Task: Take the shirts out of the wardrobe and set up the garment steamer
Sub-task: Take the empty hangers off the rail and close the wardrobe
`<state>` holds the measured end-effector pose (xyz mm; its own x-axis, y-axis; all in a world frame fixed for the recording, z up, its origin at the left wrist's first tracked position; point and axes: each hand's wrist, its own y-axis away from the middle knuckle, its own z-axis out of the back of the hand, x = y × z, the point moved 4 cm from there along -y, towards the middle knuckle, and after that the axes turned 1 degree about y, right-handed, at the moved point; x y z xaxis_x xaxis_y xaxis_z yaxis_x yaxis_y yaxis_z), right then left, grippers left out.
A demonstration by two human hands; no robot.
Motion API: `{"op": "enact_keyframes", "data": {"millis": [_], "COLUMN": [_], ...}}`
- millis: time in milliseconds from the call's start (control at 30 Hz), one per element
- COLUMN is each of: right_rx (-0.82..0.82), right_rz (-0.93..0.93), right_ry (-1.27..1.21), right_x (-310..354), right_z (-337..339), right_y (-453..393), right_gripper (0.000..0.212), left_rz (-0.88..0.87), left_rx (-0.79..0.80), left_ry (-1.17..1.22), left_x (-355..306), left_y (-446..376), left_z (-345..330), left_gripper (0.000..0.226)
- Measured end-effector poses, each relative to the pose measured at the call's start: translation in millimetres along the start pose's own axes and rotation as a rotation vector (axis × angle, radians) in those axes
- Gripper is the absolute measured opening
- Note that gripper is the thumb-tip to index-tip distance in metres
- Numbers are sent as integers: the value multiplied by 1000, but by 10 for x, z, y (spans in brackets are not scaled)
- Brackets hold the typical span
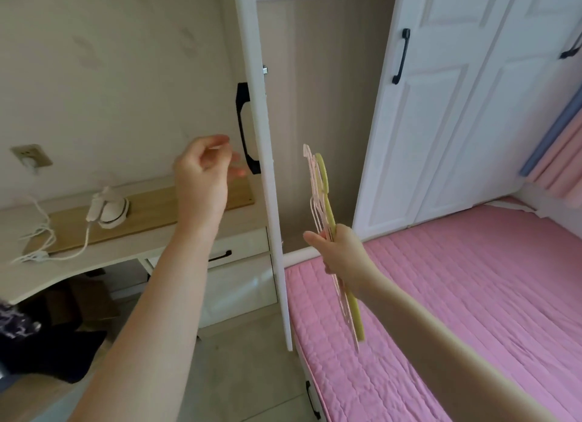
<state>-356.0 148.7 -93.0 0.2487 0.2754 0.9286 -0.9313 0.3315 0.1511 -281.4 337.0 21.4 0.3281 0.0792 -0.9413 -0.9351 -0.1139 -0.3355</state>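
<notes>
From my head view, my left hand [204,172] is up at about ten o'clock, fingers loosely curled and holding nothing, its fingertips [236,170] just short of the black door handle [245,128] on the open wardrobe door [267,169], which I see edge-on. My right hand [341,251] sits just right of centre, its grip wrapped round a bunch of bare hangers [321,197], pink ones with a yellow-green one, hooks pointing up toward twelve o'clock and the long bars trailing down toward six. No shirt hangs on them, and I can't see a shirt anywhere. The wardrobe interior [315,106] behind the door looks bare as far as I can see into it. The garment steamer [108,209] rests on the desk [132,251] at nine o'clock, its white cord [44,232] looping off toward the wall socket [31,156] above it. My guess is the step in hand is the door: I'd hook my left fingers fully through that handle before moving it, not just brush it. The hangers are slim and slippery, so I'd keep my right grip firm low on the bunch and the hooks clear of the door edge. The pink bed [456,295] at four o'clock looks the handiest place to drop them before I turn to the steamer.
</notes>
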Motion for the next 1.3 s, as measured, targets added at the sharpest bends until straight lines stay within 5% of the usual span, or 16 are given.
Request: {"op": "enact_keyframes", "data": {"millis": [300, 867, 1300], "right_rx": [-133, -429, -592], "right_rz": [135, 267, 220], "right_ry": [-66, -142, -139], "right_x": [514, 542, 362], "right_z": [-361, -288, 137], "right_y": [-164, -229, -304], "right_gripper": [52, 37, 33], "left_rz": [-172, -275, -623], "left_rx": [155, 276, 245], "left_ry": [-73, 20, -179], "left_x": [-125, -13, -81], "left_y": [-304, -372, -292], "left_z": [-107, -338, -864], "left_gripper": [27, 29, 24]}}
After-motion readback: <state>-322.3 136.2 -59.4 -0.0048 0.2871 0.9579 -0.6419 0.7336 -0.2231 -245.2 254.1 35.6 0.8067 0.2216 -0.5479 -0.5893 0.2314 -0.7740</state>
